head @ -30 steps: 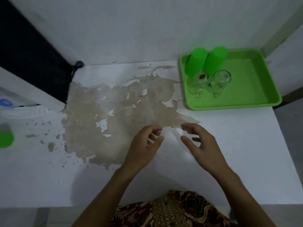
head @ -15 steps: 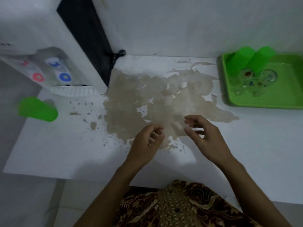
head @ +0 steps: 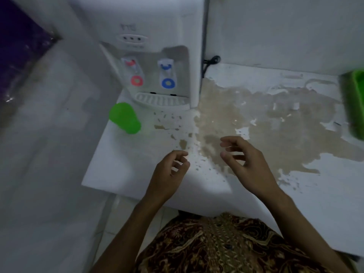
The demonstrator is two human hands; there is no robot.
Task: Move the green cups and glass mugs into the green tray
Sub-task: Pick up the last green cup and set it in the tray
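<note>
One green cup point(head: 124, 117) stands upside down at the bench's point(head: 122, 174) far left, unmoved. The tray's point(head: 354, 107) edge shows far right. Left hand point(head: 169, 174) and right hand point(head: 246, 164) hover empty, fingers loosely curled.

A white table point(head: 137, 174) with a large patch of peeled, brownish surface across its middle. At its far left stands a white water dispenser point(head: 157, 56) with red and blue taps. A green cup point(head: 125, 118) stands upside down just near-left of it. A green tray point(head: 354, 107) sits at the far right edge, mostly cut off.
</note>
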